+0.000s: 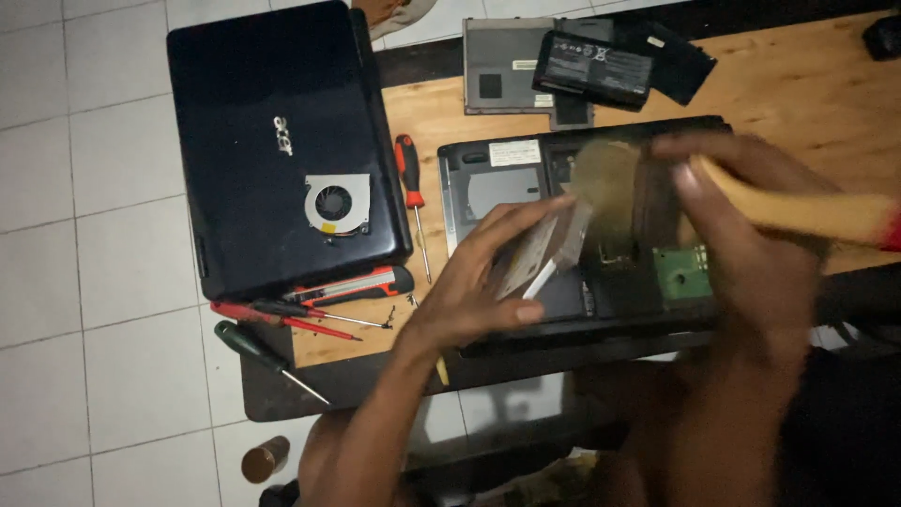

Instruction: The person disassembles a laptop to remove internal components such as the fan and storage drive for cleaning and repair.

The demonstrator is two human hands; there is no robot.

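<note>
left hand point(479, 291) grips a flat metal part point(544, 249) over the opened laptop point(488, 183); right hand point(751, 235) clasps a brush point(788, 208).

I look down on a low wooden desk point(826, 89) with a pale, grained top and a dark edge along its near side. Around it lies a floor point(84, 282) of large white square tiles with thin grey joints. The light is dim and cool, leaving the lower right in deep shadow.
</note>
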